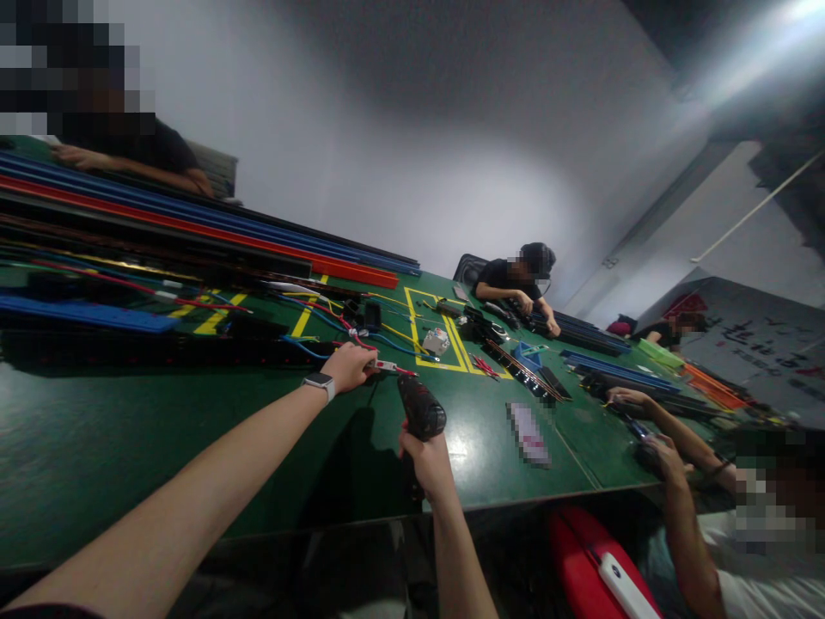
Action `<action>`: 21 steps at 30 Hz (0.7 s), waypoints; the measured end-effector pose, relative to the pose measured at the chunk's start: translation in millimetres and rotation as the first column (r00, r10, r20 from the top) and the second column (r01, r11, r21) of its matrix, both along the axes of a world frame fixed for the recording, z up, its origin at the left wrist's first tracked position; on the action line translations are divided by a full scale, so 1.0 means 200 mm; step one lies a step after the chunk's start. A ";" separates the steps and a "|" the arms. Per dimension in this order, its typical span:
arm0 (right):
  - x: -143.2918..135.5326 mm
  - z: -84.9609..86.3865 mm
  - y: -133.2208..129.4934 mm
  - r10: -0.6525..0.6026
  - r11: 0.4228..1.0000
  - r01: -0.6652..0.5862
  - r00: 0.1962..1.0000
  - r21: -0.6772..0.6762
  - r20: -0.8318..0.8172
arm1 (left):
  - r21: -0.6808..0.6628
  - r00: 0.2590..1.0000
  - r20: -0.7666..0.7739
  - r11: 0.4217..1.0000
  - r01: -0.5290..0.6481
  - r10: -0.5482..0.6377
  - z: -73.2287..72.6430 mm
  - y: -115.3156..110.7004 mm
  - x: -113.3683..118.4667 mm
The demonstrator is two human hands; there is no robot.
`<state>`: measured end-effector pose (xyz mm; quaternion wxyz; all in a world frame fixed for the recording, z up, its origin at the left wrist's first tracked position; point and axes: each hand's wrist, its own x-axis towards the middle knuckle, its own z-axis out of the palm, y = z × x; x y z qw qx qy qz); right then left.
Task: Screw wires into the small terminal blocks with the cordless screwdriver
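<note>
My right hand [430, 464] is wrapped round the grip of a black cordless drill [422, 408]. The drill's front end points away over the green table, just right of my left hand [351, 368]. With a smartwatch on its wrist, that left hand has its fingers closed on a small white and red piece [385, 366], whose exact kind I cannot make out. Right beside the piece is a red tip, close to the front of the drill. Red, blue and yellow wires [353, 333] lie behind the left hand, and a long black rail [193, 351] stretches left from it.
Long blue and orange rails [361, 273] run along the back left. A white block [436, 342], red-handled small parts [485, 367] and a phone-like flat object [528, 434] lie to the right. Co-workers sit around the green table [290, 447]; one co-worker's hands [663, 460] hold a tool.
</note>
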<state>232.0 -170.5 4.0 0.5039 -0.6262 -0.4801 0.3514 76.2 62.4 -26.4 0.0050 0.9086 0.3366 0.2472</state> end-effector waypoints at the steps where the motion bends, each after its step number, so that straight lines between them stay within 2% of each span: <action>1: 0.00 0.00 0.00 0.004 1.000 -0.004 1.000 -0.004 0.006 | 0.004 1.000 -0.003 1.000 0.000 0.000 0.00 0.00 0.00; 13: 0.01 -0.02 0.01 0.011 0.999 -0.011 1.000 0.034 0.001 | 0.018 1.000 0.012 1.000 0.011 -0.011 0.00 0.01 0.00; 21: 0.00 0.00 0.00 -0.011 1.000 0.011 1.000 0.016 -0.008 | 0.025 1.000 -0.004 1.000 0.002 -0.002 -0.01 0.00 0.00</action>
